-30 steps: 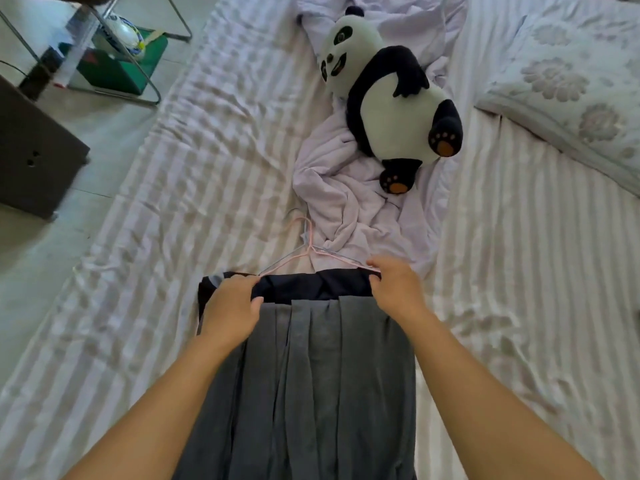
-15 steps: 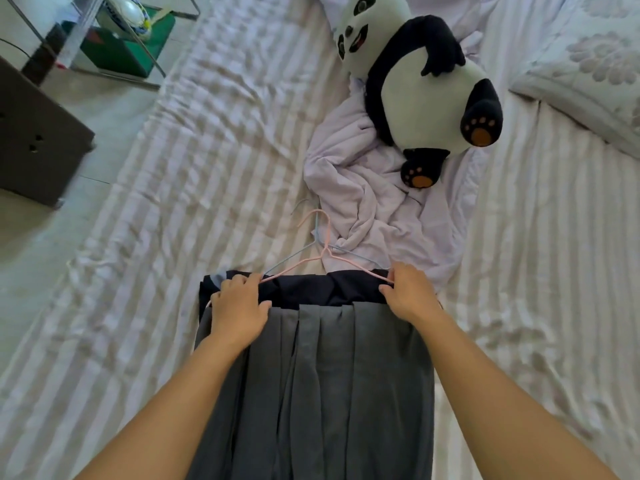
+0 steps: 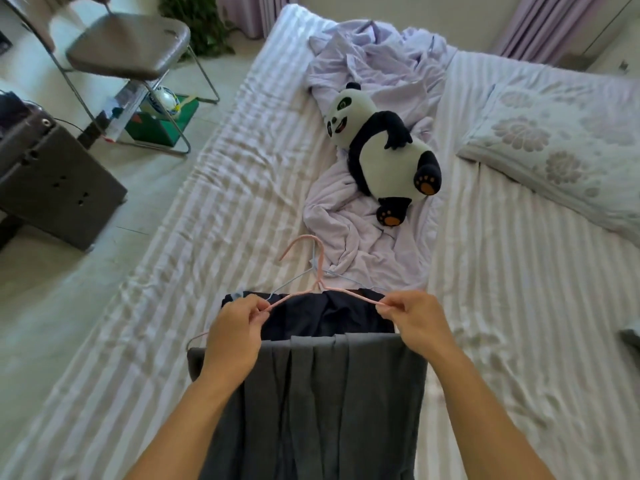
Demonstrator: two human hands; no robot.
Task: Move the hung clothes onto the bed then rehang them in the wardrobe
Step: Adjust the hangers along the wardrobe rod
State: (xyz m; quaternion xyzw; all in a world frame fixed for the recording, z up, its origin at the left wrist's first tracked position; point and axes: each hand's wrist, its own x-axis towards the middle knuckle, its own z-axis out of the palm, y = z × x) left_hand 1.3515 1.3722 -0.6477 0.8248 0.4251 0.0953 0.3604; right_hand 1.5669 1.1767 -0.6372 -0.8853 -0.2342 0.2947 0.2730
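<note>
A grey pleated garment [image 3: 325,403] hangs over a pink wire hanger [image 3: 313,261] above the striped bed [image 3: 180,289]. A dark navy garment [image 3: 332,315] lies just beyond it, on a pale blue hanger [image 3: 294,280] whose wire shows beside the pink one. My left hand [image 3: 235,332] pinches the pink hanger's left arm. My right hand [image 3: 414,317] pinches its right arm. The hooks point away from me toward a crumpled lilac sheet.
A panda plush [image 3: 381,154] lies on the lilac sheet [image 3: 349,237] mid-bed. A floral pillow [image 3: 561,157] sits at the right. Left of the bed are a dark box [image 3: 52,188], a folding chair [image 3: 128,46] and a green box with a ball [image 3: 162,112].
My hands shifted from the garments' top edge to pinching the pink hanger's arms and lifted it. The view tilted up, showing the chair and more of the bed.
</note>
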